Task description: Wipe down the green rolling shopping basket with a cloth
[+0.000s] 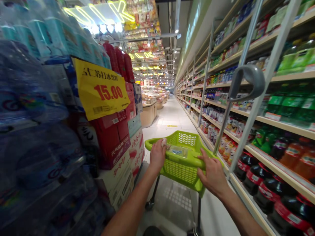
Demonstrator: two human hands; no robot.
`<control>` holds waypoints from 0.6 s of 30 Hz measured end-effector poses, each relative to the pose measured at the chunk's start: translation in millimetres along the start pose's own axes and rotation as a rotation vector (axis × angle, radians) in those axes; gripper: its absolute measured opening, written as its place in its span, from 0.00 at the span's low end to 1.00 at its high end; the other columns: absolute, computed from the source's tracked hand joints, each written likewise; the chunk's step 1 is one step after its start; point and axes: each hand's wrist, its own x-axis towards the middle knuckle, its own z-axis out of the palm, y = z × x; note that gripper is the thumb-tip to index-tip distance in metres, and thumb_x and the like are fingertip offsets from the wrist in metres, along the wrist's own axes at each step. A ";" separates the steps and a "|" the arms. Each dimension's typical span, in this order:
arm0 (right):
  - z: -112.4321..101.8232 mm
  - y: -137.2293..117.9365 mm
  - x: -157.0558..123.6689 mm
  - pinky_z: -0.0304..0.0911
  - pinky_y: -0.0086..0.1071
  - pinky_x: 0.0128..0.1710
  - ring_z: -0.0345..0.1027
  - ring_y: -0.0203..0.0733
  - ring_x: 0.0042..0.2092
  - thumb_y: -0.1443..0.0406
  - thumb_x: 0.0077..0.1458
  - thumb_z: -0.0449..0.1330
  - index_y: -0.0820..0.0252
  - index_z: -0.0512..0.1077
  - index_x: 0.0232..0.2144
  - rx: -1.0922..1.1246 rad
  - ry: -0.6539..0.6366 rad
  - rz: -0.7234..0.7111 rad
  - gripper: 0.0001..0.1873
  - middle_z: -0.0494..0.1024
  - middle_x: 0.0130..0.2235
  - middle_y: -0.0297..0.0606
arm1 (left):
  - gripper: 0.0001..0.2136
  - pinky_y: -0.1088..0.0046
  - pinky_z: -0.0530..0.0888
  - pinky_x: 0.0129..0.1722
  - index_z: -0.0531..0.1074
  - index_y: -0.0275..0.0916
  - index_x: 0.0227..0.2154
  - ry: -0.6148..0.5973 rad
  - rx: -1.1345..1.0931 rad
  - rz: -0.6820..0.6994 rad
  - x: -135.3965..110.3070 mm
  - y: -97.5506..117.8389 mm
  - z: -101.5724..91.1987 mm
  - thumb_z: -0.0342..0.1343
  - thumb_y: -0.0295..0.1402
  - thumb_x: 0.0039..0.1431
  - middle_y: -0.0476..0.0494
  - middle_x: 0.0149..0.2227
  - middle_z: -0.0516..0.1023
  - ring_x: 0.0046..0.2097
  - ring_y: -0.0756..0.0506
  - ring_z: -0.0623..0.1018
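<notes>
A lime-green plastic shopping cart (183, 172) stands directly in front of me, its basket showing a perforated wall. My left hand (157, 154) is closed over the left part of the handlebar. Something small, white and crumpled shows at its fingertips; I cannot tell exactly what it is. On the right side of the handlebar rests my right hand (211, 170), fingers over the bar and thumb below, in a loose grip. A clear panel (177, 150) with a blue-and-white label sits in the middle of the handle.
At left rise stacked bottle packs (39, 157) and drink cartons (115, 141), with a yellow price sign (103, 88) jutting out. Long drink shelves (283, 131) line the right, with a grey handle on a pole (246, 82) in front. A pale aisle floor (174, 111) runs ahead past display counters (149, 113).
</notes>
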 end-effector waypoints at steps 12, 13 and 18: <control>-17.0 -1.6 6.0 0.67 0.39 0.39 0.72 0.46 0.40 0.61 0.56 0.45 0.61 0.43 0.62 0.188 0.114 0.266 0.32 0.69 0.51 0.48 | 0.16 0.56 0.63 0.55 0.63 0.38 0.48 -0.114 -0.037 0.233 -11.7 47.4 23.1 0.49 0.26 0.55 0.40 0.50 0.71 0.52 0.44 0.69; -17.5 -3.6 5.9 0.67 0.39 0.38 0.72 0.46 0.41 0.59 0.57 0.45 0.61 0.44 0.62 0.190 0.125 0.274 0.32 0.69 0.51 0.48 | 0.16 0.56 0.64 0.55 0.64 0.37 0.48 -0.085 -0.023 0.173 -10.4 45.5 22.5 0.49 0.26 0.55 0.39 0.49 0.71 0.52 0.43 0.69; -13.6 -8.4 7.1 0.67 0.42 0.38 0.72 0.47 0.38 0.54 0.58 0.44 0.60 0.45 0.61 0.184 0.160 0.285 0.32 0.65 0.54 0.51 | 0.14 0.62 0.66 0.53 0.65 0.38 0.46 -0.160 -0.055 0.438 -27.0 71.7 38.7 0.48 0.29 0.57 0.41 0.48 0.72 0.51 0.46 0.70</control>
